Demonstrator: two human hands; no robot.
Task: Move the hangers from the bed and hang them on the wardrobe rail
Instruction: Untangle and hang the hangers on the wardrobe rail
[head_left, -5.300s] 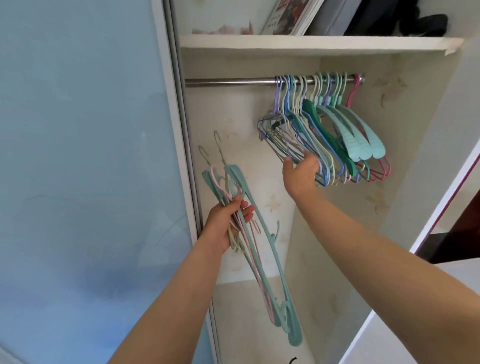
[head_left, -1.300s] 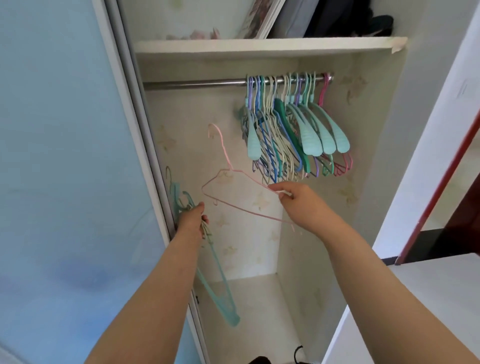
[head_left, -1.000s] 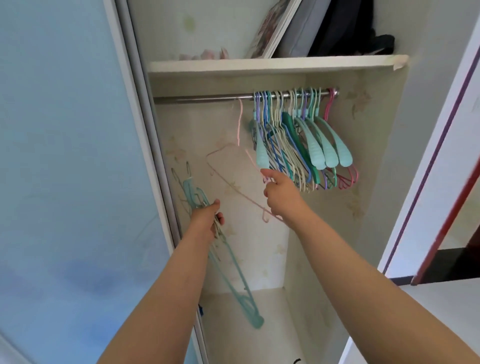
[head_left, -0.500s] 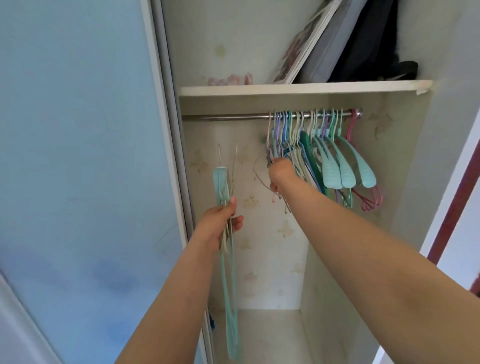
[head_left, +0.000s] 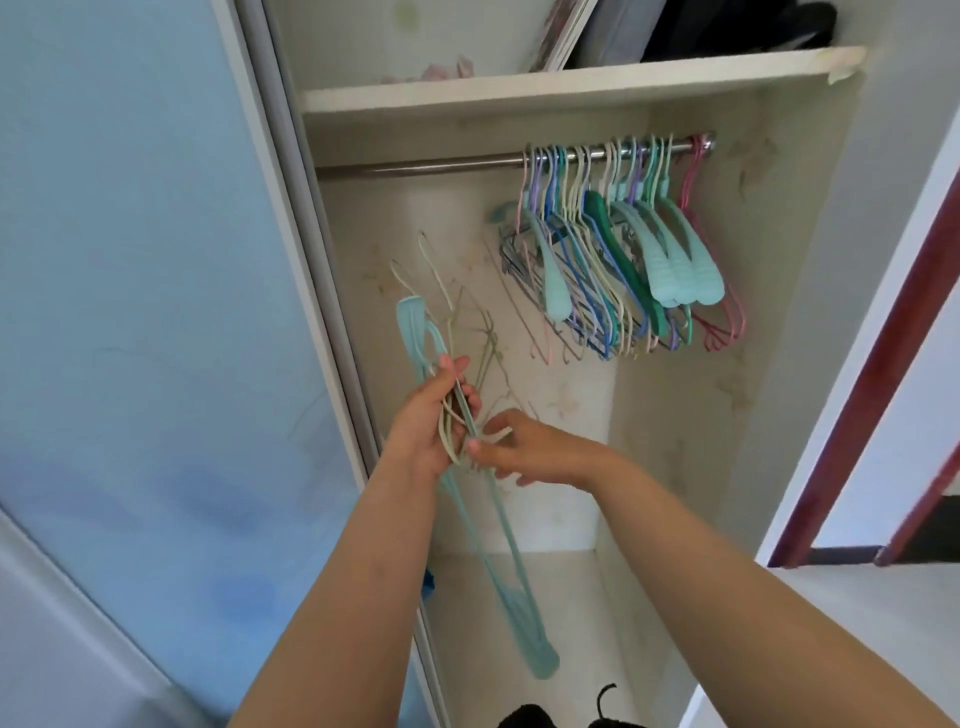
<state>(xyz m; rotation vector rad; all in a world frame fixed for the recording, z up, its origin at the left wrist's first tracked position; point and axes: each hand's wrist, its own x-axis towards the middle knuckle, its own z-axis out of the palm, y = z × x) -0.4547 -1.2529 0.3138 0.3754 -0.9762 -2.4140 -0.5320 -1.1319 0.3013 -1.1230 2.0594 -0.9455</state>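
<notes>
1. I see the left hand (head_left: 427, 415) at about 8 o'clock from frame centre, fingers curled tight around a bundle of hangers (head_left: 470, 467) held near their necks.
2. The bundle is teal plastic hangers plus thin cream wire ones; hooks point up toward 11 o'clock and the long teal arms hang down toward 6 o'clock, ending low in front of the wardrobe floor (head_left: 561, 587).
3. The right hand (head_left: 524, 447) is just at 3 o'clock of the left, touching the same bundle. Thumb and forefinger pinch a cream wire hanger (head_left: 496, 434) at the bundle's middle; the other fingers are loosely curled beneath.
4. The two hands are almost touching, both in front of the open wardrobe bay.
5. The wardrobe rail (head_left: 426, 167) runs across at 12 o'clock, under the white shelf (head_left: 519, 88).
6. The hung hangers (head_left: 623, 260) are packed on the rail's right half, toward 1 o'clock: lilac, blue, cream, dark green, teal, and pink at the far right end. Left half of the rail is bare metal.
7. The held bundle is well below the rail and apart from the hung group.
8. A pale blue sliding door (head_left: 130, 312) fills 9 o'clock.
9. Books and dark items sit on the shelf; I can't tell exactly what they are.
10. A dark red door frame (head_left: 872, 364) is at 3 o'clock.
11. A dark shoe-like shape (head_left: 524, 717) sits at the 6 o'clock edge.
</notes>
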